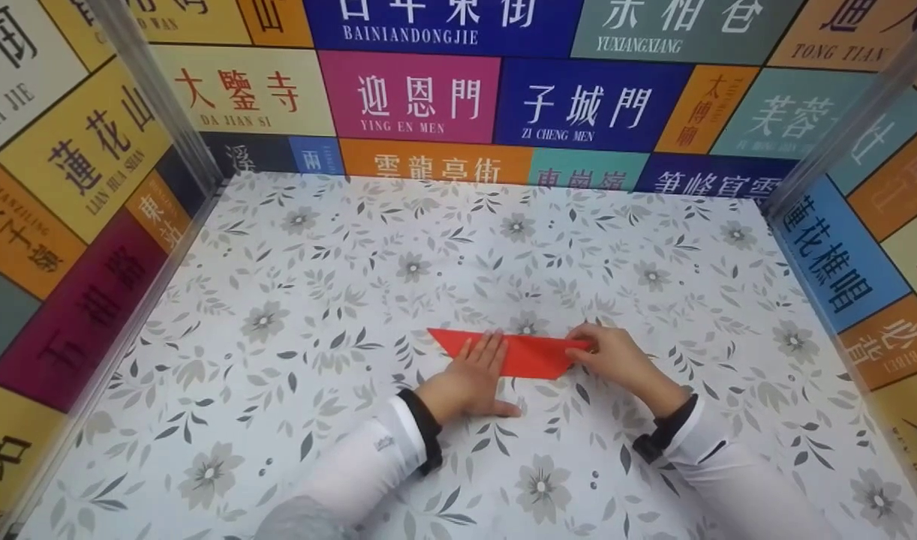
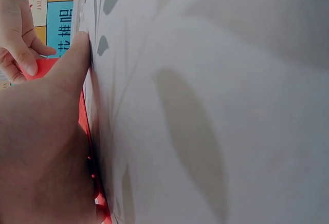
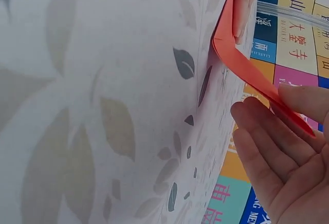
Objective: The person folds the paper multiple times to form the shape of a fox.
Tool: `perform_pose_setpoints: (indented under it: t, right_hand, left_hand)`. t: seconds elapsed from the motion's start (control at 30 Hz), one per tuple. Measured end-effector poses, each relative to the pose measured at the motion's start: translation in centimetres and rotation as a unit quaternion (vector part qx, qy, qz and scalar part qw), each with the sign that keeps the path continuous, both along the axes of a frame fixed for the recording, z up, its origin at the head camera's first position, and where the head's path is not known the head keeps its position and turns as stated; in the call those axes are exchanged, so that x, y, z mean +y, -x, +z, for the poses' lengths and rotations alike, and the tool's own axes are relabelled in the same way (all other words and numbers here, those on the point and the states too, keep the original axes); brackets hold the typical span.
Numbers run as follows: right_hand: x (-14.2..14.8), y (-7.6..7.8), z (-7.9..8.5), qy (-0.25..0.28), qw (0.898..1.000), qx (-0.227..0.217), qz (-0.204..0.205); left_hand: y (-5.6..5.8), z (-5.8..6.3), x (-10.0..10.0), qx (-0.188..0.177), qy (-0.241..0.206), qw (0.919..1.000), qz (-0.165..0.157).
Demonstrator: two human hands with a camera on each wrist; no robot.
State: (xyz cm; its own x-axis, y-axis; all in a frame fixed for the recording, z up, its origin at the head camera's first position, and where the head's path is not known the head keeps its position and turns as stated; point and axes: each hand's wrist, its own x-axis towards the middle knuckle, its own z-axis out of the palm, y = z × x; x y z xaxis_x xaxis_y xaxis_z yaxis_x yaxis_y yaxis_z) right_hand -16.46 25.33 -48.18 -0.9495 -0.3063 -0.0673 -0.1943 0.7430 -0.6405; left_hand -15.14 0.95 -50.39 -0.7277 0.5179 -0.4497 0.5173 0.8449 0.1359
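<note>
A folded sheet of red paper (image 1: 533, 357) lies on the patterned tabletop in the head view, long and slanted at its ends. Across its left part my left hand (image 1: 470, 379) presses flat, fingers straight and thumb stretched out on the table. My right hand (image 1: 612, 356) pinches the paper's right end between thumb and index finger. Seen from the right wrist, the red paper (image 3: 252, 72) bends upward off the table toward the right hand (image 3: 293, 147), whose other fingers extend below it. The left wrist view shows the left hand (image 2: 46, 111) over the paper, which is mostly hidden there.
The white tabletop (image 1: 338, 450) carries a grey leaf and flower print. Colourful panels (image 1: 421, 97) with Chinese characters stand along the back and both sides. Clear corner strips (image 1: 162, 90) join the panels. Dark bands (image 1: 422, 429) circle both wrists.
</note>
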Motion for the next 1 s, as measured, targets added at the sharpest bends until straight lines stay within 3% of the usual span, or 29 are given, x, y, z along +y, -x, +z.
perform_pose_setpoints:
  t: [0.23,0.53,0.7,1.0]
  right_hand:
    - [-0.2,-0.8,-0.7,0.033,0.998,-0.03,0.047]
    - [-0.8,-1.5,-1.5,0.03,0.993,-0.022,0.115]
    - [-1.5,-1.8,-1.9,0.025,0.991,-0.031,0.125]
    - [-2.5,-2.4,-2.2,-0.012,0.991,-0.009,0.136]
  left_hand:
    - [0.0,-0.1,0.0,0.007,0.005,0.9999,-0.006]
    - [0.1,-0.3,0.0,0.012,0.007,0.9999,-0.005]
    - [0.1,-0.3,0.0,0.015,0.009,0.9998,-0.01]
    - [0.2,-0.8,0.0,0.011,0.008,0.9999,-0.006]
